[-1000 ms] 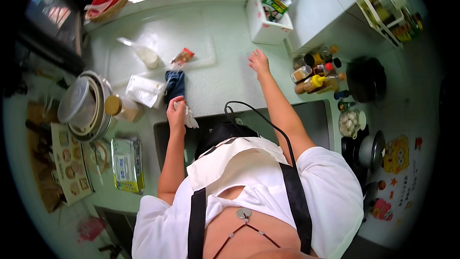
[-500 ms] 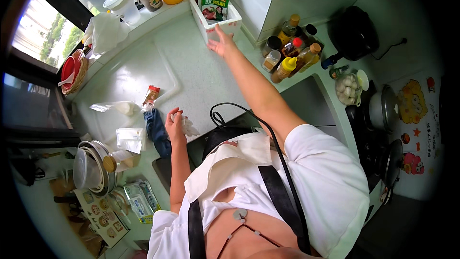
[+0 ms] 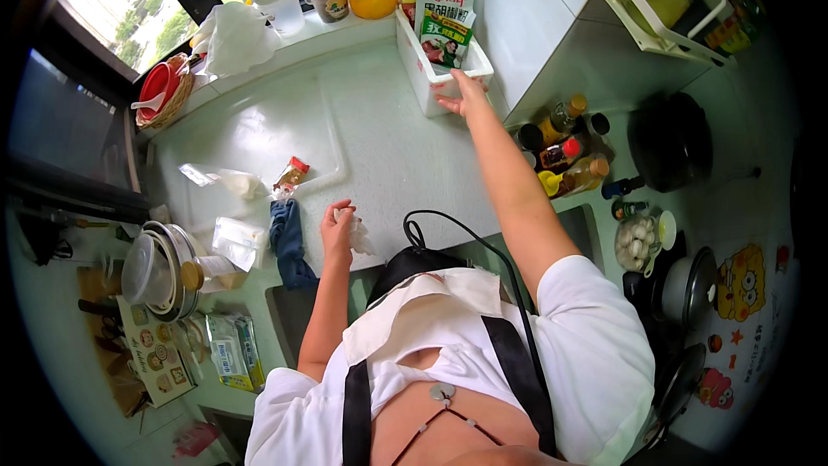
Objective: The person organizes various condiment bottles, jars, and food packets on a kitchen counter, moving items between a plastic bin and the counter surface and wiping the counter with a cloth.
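Note:
My right hand [image 3: 467,93] reaches far forward, its fingers apart against the near end of a white plastic bin [image 3: 437,87]. One fingertip is at the bin's rim and others lie lower on its wall. Upright packets [image 3: 446,31], green and pale, stand in the bin. Close to the counter's front edge, my left hand [image 3: 336,231] is closed around a crumpled white tissue [image 3: 359,235]. To its left lies a dark blue cloth [image 3: 289,246], with a small red-and-brown packet [image 3: 291,174] just beyond it.
A clear board or mat [image 3: 250,134] covers part of the pale counter [image 3: 405,147]. Bottles [image 3: 569,151] crowd the right, near a jar of garlic [image 3: 636,242] and a dark pot [image 3: 671,143]. Stacked bowls [image 3: 159,276] and a tissue pack [image 3: 239,243] stand left. A black cable [image 3: 448,218] hangs before me.
The whole view has shifted, so the counter things appear farther right. My right hand stays at the bin's near end, and my left still holds the tissue.

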Demonstrator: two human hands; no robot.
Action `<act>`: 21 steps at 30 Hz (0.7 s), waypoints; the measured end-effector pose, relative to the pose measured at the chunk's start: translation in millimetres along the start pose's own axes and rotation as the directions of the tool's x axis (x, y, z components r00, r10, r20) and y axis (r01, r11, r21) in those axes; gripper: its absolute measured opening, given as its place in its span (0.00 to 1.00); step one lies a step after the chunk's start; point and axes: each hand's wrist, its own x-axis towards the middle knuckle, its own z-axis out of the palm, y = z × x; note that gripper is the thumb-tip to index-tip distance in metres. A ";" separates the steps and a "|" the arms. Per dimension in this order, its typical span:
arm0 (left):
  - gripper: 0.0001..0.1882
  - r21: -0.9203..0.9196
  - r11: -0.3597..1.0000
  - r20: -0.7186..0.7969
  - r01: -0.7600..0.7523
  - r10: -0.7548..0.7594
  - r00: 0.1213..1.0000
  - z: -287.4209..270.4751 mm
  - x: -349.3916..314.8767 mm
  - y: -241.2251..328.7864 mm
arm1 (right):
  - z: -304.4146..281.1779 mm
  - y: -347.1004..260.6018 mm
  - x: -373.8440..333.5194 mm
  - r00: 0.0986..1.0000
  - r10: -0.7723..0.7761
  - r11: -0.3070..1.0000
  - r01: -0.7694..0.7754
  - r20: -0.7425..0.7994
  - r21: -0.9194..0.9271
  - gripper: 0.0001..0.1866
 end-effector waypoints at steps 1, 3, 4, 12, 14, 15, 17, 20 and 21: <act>0.14 -0.009 1.000 0.006 0.005 -0.005 1.000 2.6 1.7 -2.6 | -1.8 -2.5 2.0 0.999 0.019 1.000 -0.019 0.026 -0.004 0.42; 0.14 -0.026 1.000 0.022 0.015 -0.015 1.000 7.5 6.0 -8.9 | -5.9 -7.0 7.5 0.995 0.058 0.998 -0.057 0.075 -0.011 0.41; 0.14 -0.025 0.999 0.027 0.021 -0.020 0.999 9.2 6.1 -9.9 | -4.7 -6.9 10.2 0.996 0.073 0.997 -0.073 0.056 -0.002 0.41; 0.14 -0.020 0.999 0.066 0.043 -0.041 0.997 26.0 5.1 -9.5 | -5.7 11.1 52.9 0.996 0.073 0.995 -0.069 -0.056 0.065 0.39; 0.14 -0.006 0.999 0.046 0.037 -0.036 0.998 22.9 6.5 -10.2 | -6.8 10.7 50.4 0.992 0.089 0.991 -0.080 -0.085 0.108 0.38; 0.14 0.001 0.999 0.037 0.034 -0.034 0.999 20.7 7.0 -10.6 | -8.0 10.3 48.9 0.990 0.097 0.988 -0.084 -0.100 0.130 0.37; 0.14 -0.012 0.999 0.038 0.032 -0.031 0.999 17.9 7.0 -12.4 | -15.4 9.8 43.2 0.994 0.053 0.994 -0.044 -0.090 0.103 0.37; 0.13 -0.029 0.999 0.045 0.034 -0.032 0.998 15.5 9.7 -17.8 | -15.4 10.6 36.5 0.987 0.006 0.999 0.000 -0.160 0.036 0.32; 0.13 -0.035 0.999 0.047 0.035 -0.033 0.998 16.1 11.0 -19.3 | -13.5 10.8 34.9 0.981 -0.009 1.000 0.011 -0.195 0.008 0.29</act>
